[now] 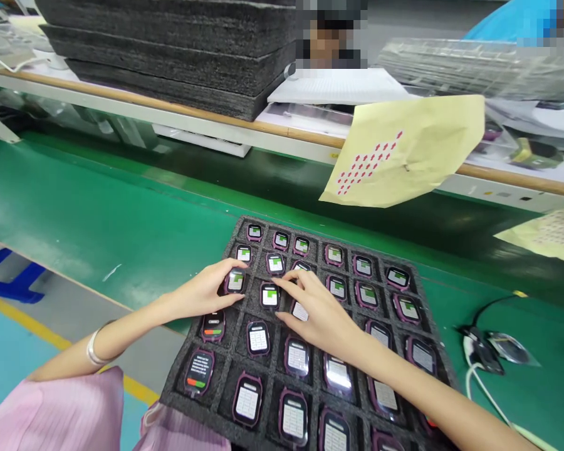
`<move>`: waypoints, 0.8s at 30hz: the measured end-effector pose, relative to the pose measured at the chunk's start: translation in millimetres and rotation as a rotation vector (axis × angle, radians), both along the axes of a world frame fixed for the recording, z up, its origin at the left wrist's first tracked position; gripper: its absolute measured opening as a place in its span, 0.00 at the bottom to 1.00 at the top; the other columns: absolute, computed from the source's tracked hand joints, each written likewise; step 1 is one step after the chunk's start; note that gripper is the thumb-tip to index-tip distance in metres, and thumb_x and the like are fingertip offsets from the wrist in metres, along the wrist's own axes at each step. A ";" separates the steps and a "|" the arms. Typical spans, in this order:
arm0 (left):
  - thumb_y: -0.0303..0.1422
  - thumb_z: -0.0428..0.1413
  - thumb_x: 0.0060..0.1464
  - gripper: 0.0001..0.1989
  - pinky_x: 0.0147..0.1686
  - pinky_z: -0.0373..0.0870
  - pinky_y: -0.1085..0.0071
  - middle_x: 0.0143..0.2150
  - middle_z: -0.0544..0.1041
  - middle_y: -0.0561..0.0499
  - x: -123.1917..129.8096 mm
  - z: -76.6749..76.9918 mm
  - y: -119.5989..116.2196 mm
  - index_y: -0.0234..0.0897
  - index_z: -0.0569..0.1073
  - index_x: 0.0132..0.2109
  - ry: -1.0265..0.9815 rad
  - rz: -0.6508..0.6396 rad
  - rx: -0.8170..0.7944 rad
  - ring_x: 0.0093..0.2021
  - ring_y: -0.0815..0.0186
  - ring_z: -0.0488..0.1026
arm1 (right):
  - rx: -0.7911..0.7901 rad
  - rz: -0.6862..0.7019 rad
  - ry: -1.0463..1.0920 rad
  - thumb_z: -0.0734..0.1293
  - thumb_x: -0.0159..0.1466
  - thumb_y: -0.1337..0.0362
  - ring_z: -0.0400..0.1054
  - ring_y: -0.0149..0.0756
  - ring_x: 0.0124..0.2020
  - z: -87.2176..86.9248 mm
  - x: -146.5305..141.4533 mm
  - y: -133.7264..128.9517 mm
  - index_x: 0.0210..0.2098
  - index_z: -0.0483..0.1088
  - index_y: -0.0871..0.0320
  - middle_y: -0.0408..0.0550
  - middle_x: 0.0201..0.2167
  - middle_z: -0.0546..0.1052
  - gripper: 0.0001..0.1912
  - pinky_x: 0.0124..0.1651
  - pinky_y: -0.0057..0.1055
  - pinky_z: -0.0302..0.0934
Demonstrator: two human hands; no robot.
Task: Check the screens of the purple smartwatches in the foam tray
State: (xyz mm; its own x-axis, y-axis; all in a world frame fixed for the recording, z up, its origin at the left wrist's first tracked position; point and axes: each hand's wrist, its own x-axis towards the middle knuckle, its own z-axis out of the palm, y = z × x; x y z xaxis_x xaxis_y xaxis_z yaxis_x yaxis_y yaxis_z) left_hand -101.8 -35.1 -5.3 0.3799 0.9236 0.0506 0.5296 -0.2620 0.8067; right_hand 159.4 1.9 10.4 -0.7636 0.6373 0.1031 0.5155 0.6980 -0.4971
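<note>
A black foam tray (251,347) holds several purple-framed watches with lit screens, each in its own compartment. My left hand (216,288) is at the tray's left edge, thumb and fingers apart around a watch (235,281) with a green and white screen. Over the middle of the tray is my right hand (305,297), its thumb and index finger parted at the right side of another watch (269,295). It partly covers neighbouring watches. Two watches at the lower left, one of them the front-left watch (200,371), show dark screens with red and green bars.
Behind the tray runs a shelf (305,133) with stacked black foam (169,50) and a hanging yellow paper (404,153). Cables (474,351) lie right of the tray on the green table (75,207). A person (331,37) is beyond the shelf. A blue stool (9,279) stands lower left.
</note>
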 end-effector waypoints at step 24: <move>0.28 0.62 0.46 0.14 0.40 0.68 0.57 0.43 0.70 0.39 119.1 7.7 38.3 0.30 0.69 0.40 0.507 -0.549 0.329 0.43 0.50 0.70 | -0.232 -0.131 -0.185 0.76 0.52 0.65 0.68 0.46 0.44 6.1 98.5 -6.3 0.46 0.70 0.61 0.52 0.43 0.72 0.23 0.46 0.41 0.65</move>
State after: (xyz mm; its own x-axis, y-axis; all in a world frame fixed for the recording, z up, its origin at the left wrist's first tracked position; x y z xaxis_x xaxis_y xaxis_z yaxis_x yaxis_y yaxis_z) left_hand 17.2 3.2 2.4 0.8237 0.5669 -0.0131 0.5369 -0.7722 0.3397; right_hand 257.8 -4.5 16.5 -0.6654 0.7219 -0.1898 0.6903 0.4983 -0.5246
